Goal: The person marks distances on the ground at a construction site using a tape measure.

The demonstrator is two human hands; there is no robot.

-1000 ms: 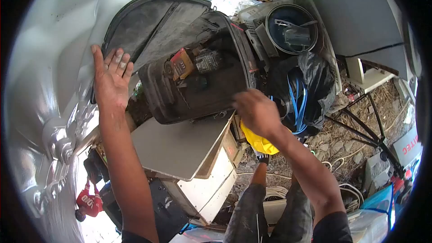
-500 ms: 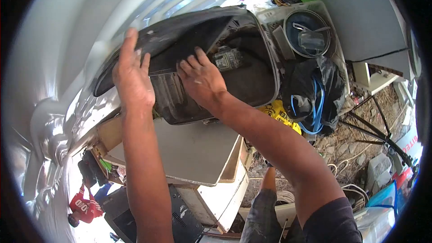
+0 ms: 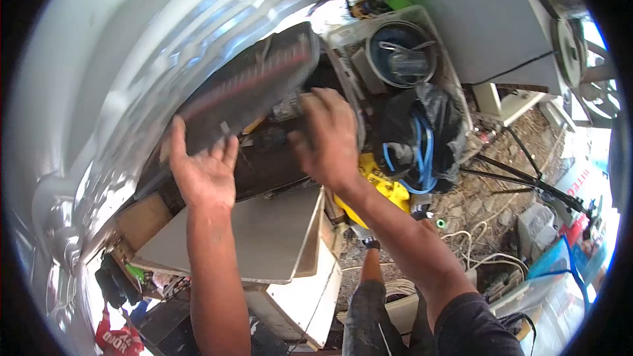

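Both hands have moved since half a second ago: the lid (image 3: 247, 89) has swung down lower and looks blurry, and the right hand (image 3: 328, 137) has slid away from the lid's edge to the box's right rim.

The left hand (image 3: 206, 170) is under the lid's lower edge. Its fingers are spread wide and its palm faces up, so it props the lid instead of squeezing it. It touches the lid but is not closed around it.

The right hand lies flat over the rim of the dark box (image 3: 277, 155), fingers loosely bent. I cannot tell if it grips the rim or only rests there, because the hand is blurred. It seems to be steadying the box so it does not slide.

The box sits on a grey board (image 3: 264, 234), which lies on top of a white cabinet (image 3: 300, 296). That puts the box up high, near the hands. The lid leans back by a shiny metal wall (image 3: 132, 46).

To the right are a black bag (image 3: 432, 112) with blue tubes (image 3: 422, 151), a yellow thing (image 3: 379, 188), and a tub (image 3: 402, 53) in a white crate.
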